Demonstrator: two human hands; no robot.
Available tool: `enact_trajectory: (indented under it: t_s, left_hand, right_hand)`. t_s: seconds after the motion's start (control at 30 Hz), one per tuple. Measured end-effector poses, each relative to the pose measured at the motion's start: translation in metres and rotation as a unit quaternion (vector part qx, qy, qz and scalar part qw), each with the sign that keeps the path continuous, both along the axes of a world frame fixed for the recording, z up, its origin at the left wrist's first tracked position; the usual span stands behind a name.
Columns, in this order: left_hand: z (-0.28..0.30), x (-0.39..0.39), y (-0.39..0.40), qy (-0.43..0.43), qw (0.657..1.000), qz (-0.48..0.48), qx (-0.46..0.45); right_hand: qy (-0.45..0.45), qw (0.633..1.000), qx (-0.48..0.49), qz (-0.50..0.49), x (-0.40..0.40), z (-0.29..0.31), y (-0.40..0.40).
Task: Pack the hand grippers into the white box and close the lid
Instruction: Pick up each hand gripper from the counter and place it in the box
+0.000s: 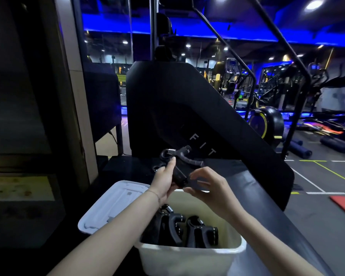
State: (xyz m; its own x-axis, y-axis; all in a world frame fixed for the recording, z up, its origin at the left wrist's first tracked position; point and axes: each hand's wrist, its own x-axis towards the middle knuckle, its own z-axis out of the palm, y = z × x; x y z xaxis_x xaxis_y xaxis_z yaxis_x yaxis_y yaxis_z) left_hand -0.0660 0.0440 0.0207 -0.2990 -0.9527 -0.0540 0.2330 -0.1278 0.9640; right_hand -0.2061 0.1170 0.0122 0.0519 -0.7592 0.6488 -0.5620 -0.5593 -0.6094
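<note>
Left hand (164,183) lifted above white box (189,257), fingers clamped on black hand gripper (177,166), spring end up and away. Right hand (206,188) just beside it, fingers apart, curled near gripper's lower end; contact unclear. More hand grippers (184,231) already inside box, upright, side by side. Lid (112,208) off, lying left of box, touching it. Black gym machine (187,108) behind.
</note>
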Motion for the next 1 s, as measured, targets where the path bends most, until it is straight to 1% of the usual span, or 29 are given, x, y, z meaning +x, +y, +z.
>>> enact_trajectory:
  t_s: [0.07, 0.13, 0.17, 0.27, 0.37, 0.47, 0.6, 0.7, 0.83, 0.93, 1.0]
  left_hand:
    - [0.001, 0.008, -0.004, -0.054, 0.997, 0.022, -0.052]
    - [0.005, 0.015, -0.007, -0.1, 0.99, 0.019, -0.099]
    - [0.008, 0.018, -0.006, -0.113, 0.987, 0.01, -0.117]
    - [0.014, 0.018, 0.0, -0.146, 0.973, -0.025, -0.176]
    - [0.012, 0.017, 0.004, -0.196, 0.95, -0.042, -0.238]
    - [0.008, 0.014, 0.002, -0.218, 0.942, -0.06, -0.248]
    - [0.001, 0.008, 0.0, -0.237, 0.942, -0.082, -0.224]
    - [-0.008, 0.006, 0.001, -0.245, 0.941, -0.117, -0.202]
    - [-0.024, 0.003, 0.001, -0.291, 0.929, -0.13, -0.187]
    - [-0.032, 0.002, -0.001, -0.32, 0.918, -0.132, -0.196]
    - [-0.034, 0.001, -0.002, -0.327, 0.909, -0.15, -0.211]
  right_hand:
    - [0.113, 0.99, -0.061, -0.056, -0.008, 0.004, 0.006]
    - [0.212, 0.964, -0.109, -0.118, -0.015, 0.014, 0.008]
    - [0.246, 0.955, -0.104, -0.132, -0.018, 0.019, 0.008]
    - [0.305, 0.946, -0.017, -0.11, -0.027, 0.03, 0.003]
    - [0.319, 0.94, 0.082, -0.088, -0.029, 0.036, 0.001]
    - [0.322, 0.933, 0.142, -0.07, -0.032, 0.035, 0.003]
    - [0.332, 0.924, 0.177, -0.067, -0.034, 0.027, 0.004]
    - [0.338, 0.917, 0.205, -0.059, -0.036, 0.022, 0.006]
    - [0.342, 0.914, 0.205, -0.071, -0.033, 0.011, 0.011]
    - [0.343, 0.912, 0.209, -0.087, -0.031, 0.003, 0.013]
    - [0.366, 0.899, 0.216, -0.109, -0.03, -0.002, 0.013]
